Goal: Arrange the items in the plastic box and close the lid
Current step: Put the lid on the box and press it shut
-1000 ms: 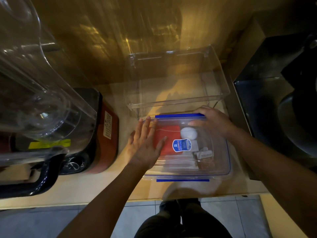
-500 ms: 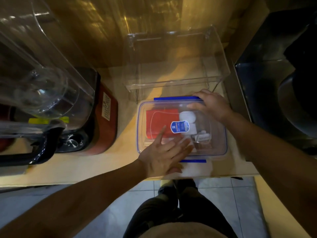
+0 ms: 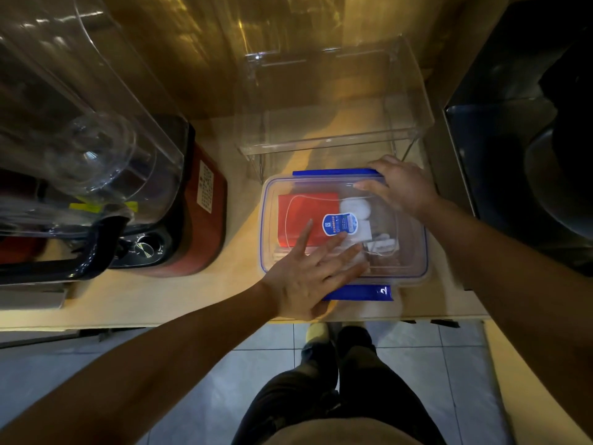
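Big stuff first: pale wooden counter (image 3: pixel 199 297) w/ a red-and-black blender base carrying a clear jug (image 3: pixel 96 175) on the left, a clear acrylic open-front stand (image 3: pixel 333 101) at the back, dark appliance far right, too dim to tell what.

Task's thing, the clear rectangular plastic box with blue-edged lid (image 3: pixel 407 261), sits near the counter's front edge, just in front of the acrylic stand. Lid is on top of it. Through the lid: a flat red packet (image 3: pixel 295 213) on the left side, a white rounded object (image 3: pixel 354 207) beside it, small white bits to the right, not clear what they are. Round blue sticker (image 3: pixel 339 223) is prob. on the lid itself.

Left hand (image 3: pixel 308 277) lies flat on the lid's near-left part, fingers spread and straight, pressing not gripping; palm heel overlaps the near blue clip (image 3: pixel 362 293). Right hand (image 3: pixel 401 187) rests over the far-right corner, fingers curled loosely on the lid edge next to the far blue clip (image 3: pixel 333 172); can't tell if it pinches the clip.

Change vs. a sec ago: left hand slid from the box's left side down to the near edge; right hand stayed at the far corner. Items look already arranged, so I'd judge this is the sealing step: lid seated, clips next. The near clip looks flared out, so prob. not yet latched.
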